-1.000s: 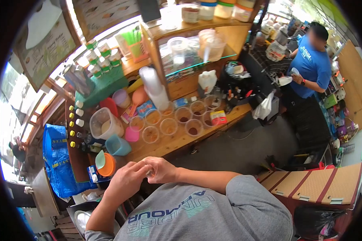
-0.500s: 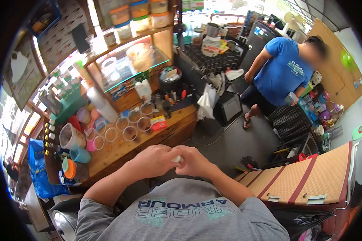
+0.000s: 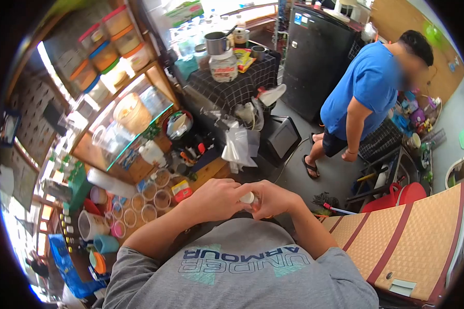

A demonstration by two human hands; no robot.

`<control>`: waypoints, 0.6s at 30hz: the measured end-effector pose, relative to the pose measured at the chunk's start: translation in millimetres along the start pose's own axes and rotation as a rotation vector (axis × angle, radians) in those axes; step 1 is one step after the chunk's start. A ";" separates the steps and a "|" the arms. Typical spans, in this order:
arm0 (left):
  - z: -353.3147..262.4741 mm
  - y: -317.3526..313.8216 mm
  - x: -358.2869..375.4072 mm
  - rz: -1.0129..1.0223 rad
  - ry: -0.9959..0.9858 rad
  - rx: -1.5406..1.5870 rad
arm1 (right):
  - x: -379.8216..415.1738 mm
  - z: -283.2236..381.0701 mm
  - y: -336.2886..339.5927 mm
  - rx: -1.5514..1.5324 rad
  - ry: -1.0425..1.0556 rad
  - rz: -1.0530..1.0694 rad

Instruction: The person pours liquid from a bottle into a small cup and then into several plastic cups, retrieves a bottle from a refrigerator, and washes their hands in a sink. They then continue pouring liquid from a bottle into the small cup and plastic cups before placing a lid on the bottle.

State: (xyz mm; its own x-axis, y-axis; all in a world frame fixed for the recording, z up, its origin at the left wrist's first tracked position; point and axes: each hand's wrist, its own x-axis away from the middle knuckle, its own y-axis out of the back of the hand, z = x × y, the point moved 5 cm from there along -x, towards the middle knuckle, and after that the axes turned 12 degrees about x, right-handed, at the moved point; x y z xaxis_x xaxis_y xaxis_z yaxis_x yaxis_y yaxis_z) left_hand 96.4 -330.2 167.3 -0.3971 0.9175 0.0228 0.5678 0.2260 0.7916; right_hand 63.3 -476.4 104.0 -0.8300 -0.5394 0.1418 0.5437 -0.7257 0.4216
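A small white object [image 3: 248, 197] is pinched between the left hand [image 3: 211, 200] and the right hand [image 3: 273, 200], which are brought together in front of the chest over the grey shirt [image 3: 242, 268]; both sets of fingers are curled closed around it, and what the object is cannot be told, since most of it is hidden by the fingers. Just beyond the left hand, the edge of a wooden counter [image 3: 211, 172] is seen, with a red and yellow packet [image 3: 181, 190] lying on it close to that hand. Farther out past the left hand, a cluster of clear plastic cups [image 3: 148, 198] is set in rows on the counter, and a large clear measuring jug [image 3: 92, 225] and a blue cup [image 3: 105, 244] are stood well apart from the hands at the far end. Straight ahead of the joined hands, a white plastic bag [image 3: 239, 146] is hung at the counter's corner. Beyond the right hand, well apart, a person in a blue shirt [image 3: 363, 87] is seen standing on the floor beside a black cabinet [image 3: 314, 51], and a woven mat with red stripes [image 3: 412, 237] is laid out to the side of the right forearm
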 end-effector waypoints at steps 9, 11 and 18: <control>15.2 35.2 -99.1 0.050 -0.270 0.093 | -23.9 -34.2 99.2 0.078 -0.015 0.374; 26.1 37.9 -126.5 0.004 -0.291 0.096 | -27.3 -38.7 137.5 0.018 0.043 0.294; 74.9 39.2 -257.4 -0.611 -0.001 0.356 | -54.5 -79.8 320.1 -0.079 0.204 -0.121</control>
State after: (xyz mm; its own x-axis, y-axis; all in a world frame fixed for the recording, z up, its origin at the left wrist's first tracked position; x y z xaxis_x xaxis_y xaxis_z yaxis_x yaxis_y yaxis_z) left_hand 274.9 -533.0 146.6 -0.7193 0.5925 -0.3627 0.4449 0.7938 0.4146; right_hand 292.5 -713.4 159.7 -0.8517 -0.5157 -0.0927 0.4565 -0.8172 0.3518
